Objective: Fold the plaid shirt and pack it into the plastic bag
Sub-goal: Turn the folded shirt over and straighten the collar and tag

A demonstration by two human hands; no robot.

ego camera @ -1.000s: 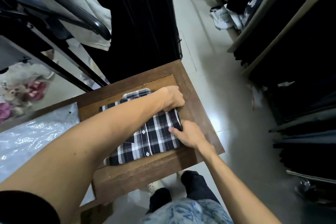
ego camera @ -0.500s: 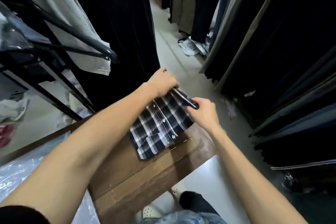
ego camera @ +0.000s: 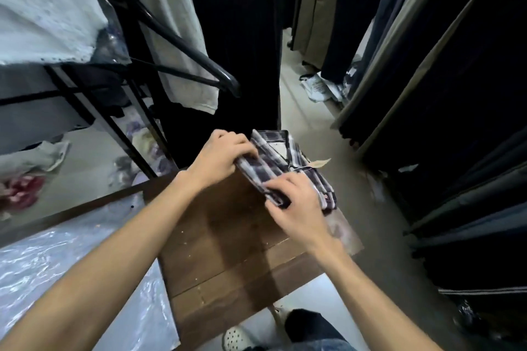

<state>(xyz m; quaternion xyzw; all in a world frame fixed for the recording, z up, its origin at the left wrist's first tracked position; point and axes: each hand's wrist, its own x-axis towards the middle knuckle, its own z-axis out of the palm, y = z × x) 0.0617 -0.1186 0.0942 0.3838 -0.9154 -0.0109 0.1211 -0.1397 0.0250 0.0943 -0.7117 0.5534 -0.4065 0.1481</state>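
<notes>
Both hands pinch the folded plaid shirt clear of the wooden table: left hand at one edge, right hand at the other. Its unsupported folds may slip open before reaching the plastic bag.

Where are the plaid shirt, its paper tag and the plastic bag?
plaid shirt (ego camera: 288, 155): head view, on the collar panel.
paper tag (ego camera: 320, 163): head view, middle of the tag.
plastic bag (ego camera: 57, 259): head view, bare crinkled film.
</notes>
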